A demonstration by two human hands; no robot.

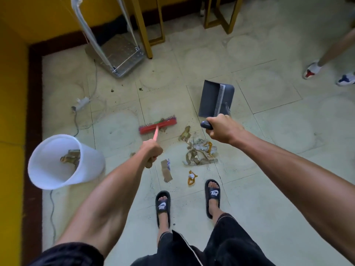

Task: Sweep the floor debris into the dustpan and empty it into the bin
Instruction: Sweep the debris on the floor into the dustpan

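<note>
Pale tiled floor (269, 189) (dusty), yellow wall (38, 16), gold table legs (142, 25)

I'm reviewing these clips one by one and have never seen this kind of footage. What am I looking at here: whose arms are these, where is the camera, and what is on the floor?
There is no machine here. One wide-angle camera sits on a person's head and looks down, so the arms and sandalled feet are the wearer's own. The left hand grips the pink handle of a red broom, whose head is down by the floor. The right hand holds the handle of a dark grey dustpan. On the tiled floor between them lies a pile of paper scraps, with a few loose pieces nearer the feet. A white bin on the left already holds some scraps. Another person's feet show at the top right.
</note>
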